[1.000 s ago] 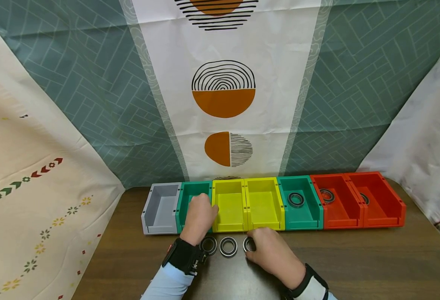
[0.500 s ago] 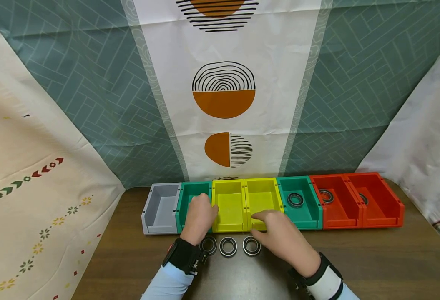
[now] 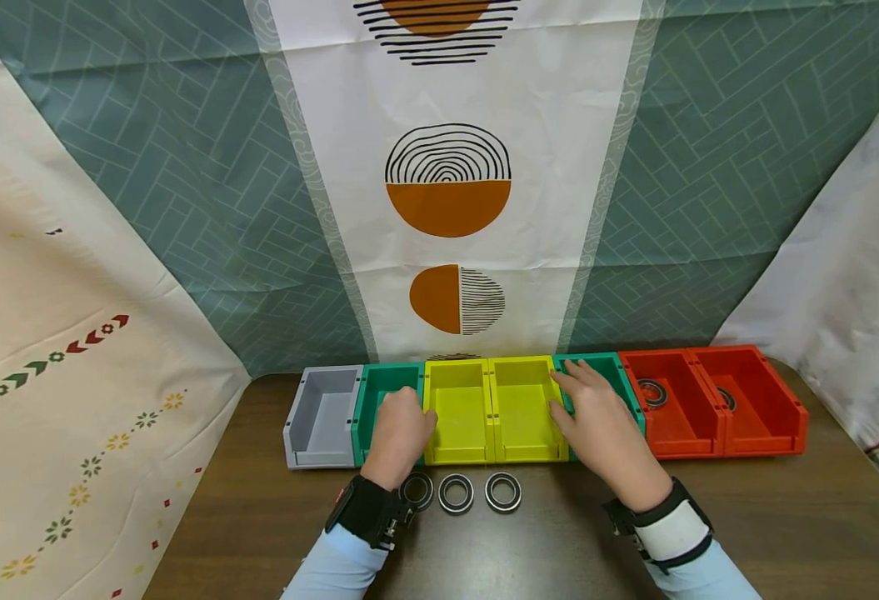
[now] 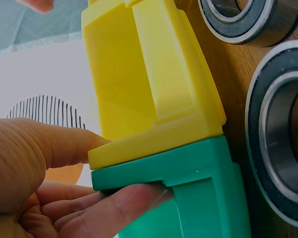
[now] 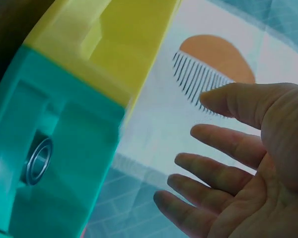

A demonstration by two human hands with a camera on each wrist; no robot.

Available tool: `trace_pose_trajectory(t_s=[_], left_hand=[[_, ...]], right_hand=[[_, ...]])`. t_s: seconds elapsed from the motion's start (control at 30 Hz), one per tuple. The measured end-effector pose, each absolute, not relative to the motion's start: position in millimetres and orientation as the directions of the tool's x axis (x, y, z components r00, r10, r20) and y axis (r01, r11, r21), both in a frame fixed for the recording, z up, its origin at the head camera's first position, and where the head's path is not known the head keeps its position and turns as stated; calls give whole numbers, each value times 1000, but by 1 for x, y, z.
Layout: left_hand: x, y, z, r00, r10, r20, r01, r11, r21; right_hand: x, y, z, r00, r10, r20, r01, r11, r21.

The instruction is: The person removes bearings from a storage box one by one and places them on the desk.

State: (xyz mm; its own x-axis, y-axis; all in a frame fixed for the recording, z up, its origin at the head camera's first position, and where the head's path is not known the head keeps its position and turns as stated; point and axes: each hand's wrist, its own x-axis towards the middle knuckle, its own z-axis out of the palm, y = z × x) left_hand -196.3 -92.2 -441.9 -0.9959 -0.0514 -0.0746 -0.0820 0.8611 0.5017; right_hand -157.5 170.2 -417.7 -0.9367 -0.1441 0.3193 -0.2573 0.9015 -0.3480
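Observation:
My left hand (image 3: pixel 397 433) grips the adjoining side walls of the left green bin (image 3: pixel 376 383) and a yellow bin (image 3: pixel 457 404). In the left wrist view its thumb is against the yellow wall and its fingers are on the green side. My right hand (image 3: pixel 610 433) is held over the right green bin (image 5: pixel 84 129), fingers spread and holding nothing. A bearing (image 5: pixel 29 170) lies in that bin. On the table in front of the bins lie three bearings: a left one (image 3: pixel 429 500), partly behind my left wrist, a middle one (image 3: pixel 442 494) and a right one (image 3: pixel 517 492).
A grey bin (image 3: pixel 327 417) ends the row at left. Beyond the first yellow bin stands a second yellow bin (image 3: pixel 529 408). Two red bins (image 3: pixel 682 425) at right each contain a bearing. Patterned cloth (image 3: pixel 297 317) hangs behind the brown table (image 3: pixel 259 533).
My right hand has let go of the right-hand bearing on the table, then moved up and right over the right green bin, its fingers spreading. The left hand has stayed in place.

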Motion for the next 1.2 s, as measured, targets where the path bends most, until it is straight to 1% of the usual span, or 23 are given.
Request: trace_pose_trajectory(t_s=[0.13, 0.27, 0.47, 0.7, 0.93, 1.07, 1.2], left_hand=[[-196, -92, -443, -994, -57, -91, -95, 860, 502], [-196, -92, -444, -994, -58, -94, -98, 861, 500], [-196, -92, -444, -995, -58, -87, -94, 857, 506], [-196, -92, -444, -997, -49, -65, -75, 872, 484], [-197, -92, -443, -995, -54, -78, -85, 873, 481], [-197, -92, -443, -994, -58, -88, -93, 872, 481], [-198, -92, -443, -995, -58, -83, -91, 872, 480]], right_hand=[[-164, 179, -425, -935, -130, 329, -250, 901, -354], [-171, 187, -433, -945, -109, 309, -223, 904, -364], [-177, 195, -445, -967, -82, 240, -167, 917, -362], [-179, 198, -453, -986, -63, 156, -115, 930, -349], [-182, 202, -461, -996, -67, 62, -84, 944, -319], [-184, 201, -464, -998, -56, -7, -51, 944, -326], [-185, 201, -468, -998, -52, -43, -34, 942, -335]])
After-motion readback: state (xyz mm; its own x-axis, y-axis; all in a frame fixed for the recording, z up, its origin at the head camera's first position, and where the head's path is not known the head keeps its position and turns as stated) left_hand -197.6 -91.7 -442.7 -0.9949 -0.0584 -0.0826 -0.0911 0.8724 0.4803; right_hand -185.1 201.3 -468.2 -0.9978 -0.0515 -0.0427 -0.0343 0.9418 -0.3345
